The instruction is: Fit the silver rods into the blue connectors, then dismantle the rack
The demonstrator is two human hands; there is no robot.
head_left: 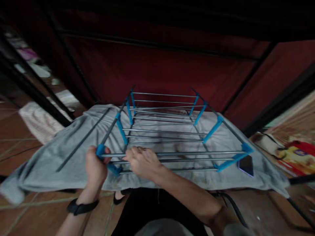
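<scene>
A rack frame of grey metal rods and blue plastic connectors lies on a grey cloth. My left hand is wrapped round the blue connector at the near left corner, with a dark band on the wrist. Beside it, my right hand grips the nearest crosswise rod, fingers curled over it from above. One loose rod lies slantwise on the cloth to the left of the frame. Rod ends under my fingers are hidden.
A phone lies on the cloth by the near right corner. Behind the cloth stands a dark red panel with black bars. A red and yellow package is at the right, and tiled floor shows below left.
</scene>
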